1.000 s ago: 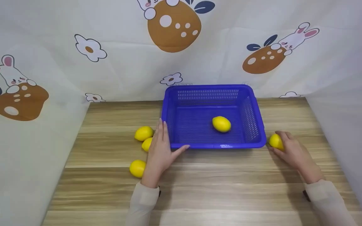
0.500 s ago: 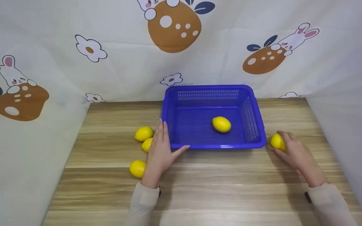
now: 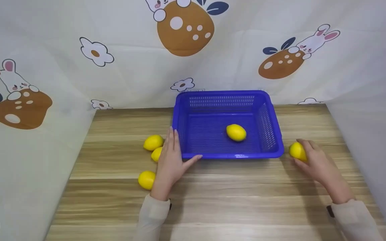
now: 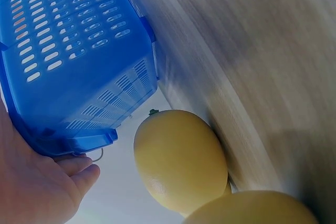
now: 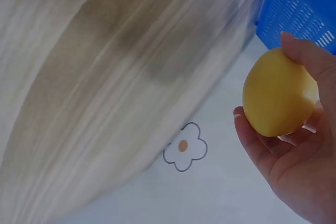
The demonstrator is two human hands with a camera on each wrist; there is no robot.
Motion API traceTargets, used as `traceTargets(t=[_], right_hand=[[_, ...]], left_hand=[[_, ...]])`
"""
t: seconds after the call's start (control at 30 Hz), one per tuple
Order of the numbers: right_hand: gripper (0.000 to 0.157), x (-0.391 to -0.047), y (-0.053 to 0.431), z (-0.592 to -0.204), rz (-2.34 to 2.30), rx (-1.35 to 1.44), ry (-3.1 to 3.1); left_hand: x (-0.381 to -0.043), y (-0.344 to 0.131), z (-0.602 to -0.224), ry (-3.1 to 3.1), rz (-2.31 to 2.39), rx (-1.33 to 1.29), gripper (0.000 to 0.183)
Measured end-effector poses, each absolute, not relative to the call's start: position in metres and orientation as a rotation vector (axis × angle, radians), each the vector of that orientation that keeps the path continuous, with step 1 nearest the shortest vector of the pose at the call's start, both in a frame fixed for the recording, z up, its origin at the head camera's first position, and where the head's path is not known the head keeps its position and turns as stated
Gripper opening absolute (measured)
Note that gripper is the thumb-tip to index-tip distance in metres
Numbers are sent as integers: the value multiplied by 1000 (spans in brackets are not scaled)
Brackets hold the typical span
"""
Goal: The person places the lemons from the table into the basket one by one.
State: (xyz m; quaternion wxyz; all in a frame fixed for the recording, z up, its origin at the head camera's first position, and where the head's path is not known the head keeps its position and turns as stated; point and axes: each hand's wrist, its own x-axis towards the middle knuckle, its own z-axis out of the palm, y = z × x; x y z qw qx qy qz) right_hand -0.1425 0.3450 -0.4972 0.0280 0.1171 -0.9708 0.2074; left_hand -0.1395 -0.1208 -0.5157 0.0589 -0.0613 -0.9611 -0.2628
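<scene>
In the head view, my right hand grips a yellow lemon just right of the basket. The right wrist view has the same lemon between thumb and fingers. My left hand rests against the front left corner of the blue basket, its fingers straight along the left side and its thumb by the front rim. Inside the basket lies one lemon. Left of that hand are a lemon, a partly hidden lemon and a nearer lemon.
A wood-grain table carries everything. Behind it and on both sides hangs a pale cloth printed with rabbits and flowers. The back rim of the basket stands close to this cloth.
My right hand has shifted slightly to the right with its lemon, widening the gap to the basket. The left hand, the basket and the other lemons have stayed in place.
</scene>
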Motion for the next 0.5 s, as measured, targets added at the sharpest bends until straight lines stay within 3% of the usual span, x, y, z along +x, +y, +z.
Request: traceTargets(t=[0.5], right_hand=[[70, -136, 333, -474, 640, 383, -2997]], left_hand=[[-138, -120, -513, -2922, -767, -185, 121]])
